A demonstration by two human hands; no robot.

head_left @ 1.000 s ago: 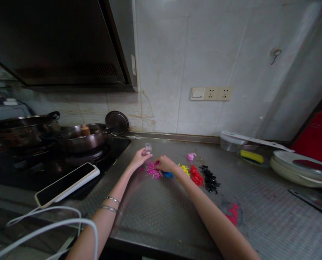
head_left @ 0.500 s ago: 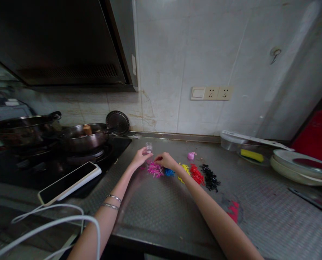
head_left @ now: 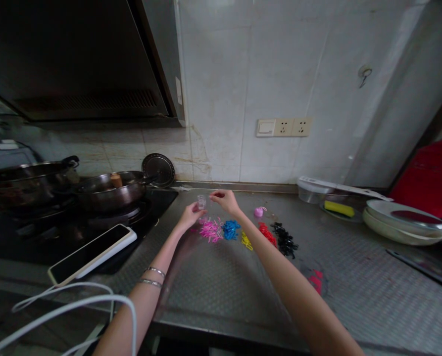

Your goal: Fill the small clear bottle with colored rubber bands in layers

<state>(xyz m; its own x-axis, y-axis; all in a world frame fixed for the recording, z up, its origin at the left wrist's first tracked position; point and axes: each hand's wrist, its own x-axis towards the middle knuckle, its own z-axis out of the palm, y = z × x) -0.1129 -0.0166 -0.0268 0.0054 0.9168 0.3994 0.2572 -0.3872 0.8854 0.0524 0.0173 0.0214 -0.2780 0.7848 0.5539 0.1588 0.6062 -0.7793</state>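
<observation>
A small clear jar (head_left: 202,200) is gripped by my left hand (head_left: 191,216), above the left end of a row of coloured piles. Just right of the jar's mouth, my right hand (head_left: 226,201) is pinched closed; whatever is between its fingertips is too small to make out. Below the hands lie a pile of pink pieces (head_left: 211,230) and a pile of blue pieces (head_left: 230,230). Farther right come yellow pieces (head_left: 246,241), partly behind my right forearm, then red pieces (head_left: 268,234) and black pieces (head_left: 284,240).
A small pink object (head_left: 259,211) sits behind the piles. On the left are a phone on a white block (head_left: 94,254), a white cable (head_left: 75,296) and pans (head_left: 109,190) on the stove. A yellow sponge (head_left: 338,208) and stacked plates (head_left: 399,227) stand right.
My right hand has risen from beside the pink and blue piles to the jar's mouth, uncovering the blue pile. My left hand keeps holding the jar. The camera view has shifted slightly.
</observation>
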